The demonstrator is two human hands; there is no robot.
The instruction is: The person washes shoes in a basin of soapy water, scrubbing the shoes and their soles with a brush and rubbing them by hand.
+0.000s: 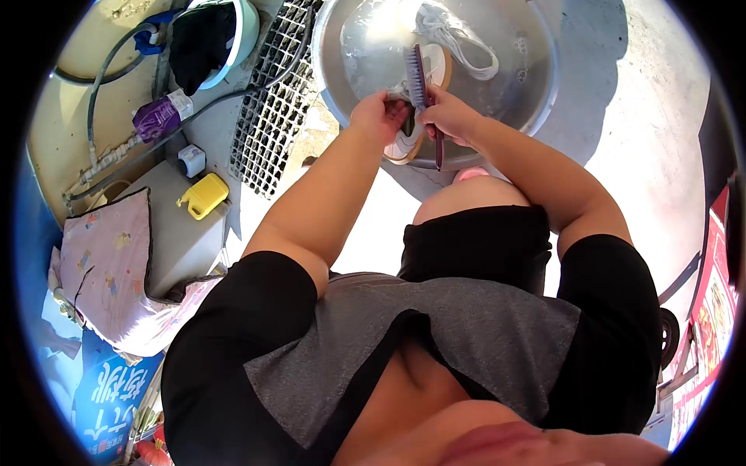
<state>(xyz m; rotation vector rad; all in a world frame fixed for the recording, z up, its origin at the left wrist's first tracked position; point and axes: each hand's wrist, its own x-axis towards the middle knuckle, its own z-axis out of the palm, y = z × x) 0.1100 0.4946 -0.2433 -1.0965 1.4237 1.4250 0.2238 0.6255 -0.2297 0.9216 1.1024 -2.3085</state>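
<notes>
My right hand [453, 118] is wrapped round the dark red handle of a scrubbing brush [416, 76], its pale bristles facing left. Behind the brush, a light shoe with a tan-edged sole [403, 147] lies over the near rim of a large metal basin [539, 109]. My left hand [379, 119] grips the shoe's left side with curled fingers, partly in shadow. White shoelaces [483, 70] lie looped in the basin, beyond the shoe. Water and some suds show in the basin.
Left of the basin is a floor grate [272, 101] crossed by a dark hose. A pale bucket [247, 35] holds dark cloth. A purple pouch [159, 116], a white container [192, 160] and a yellow jug [205, 196] stand at the left.
</notes>
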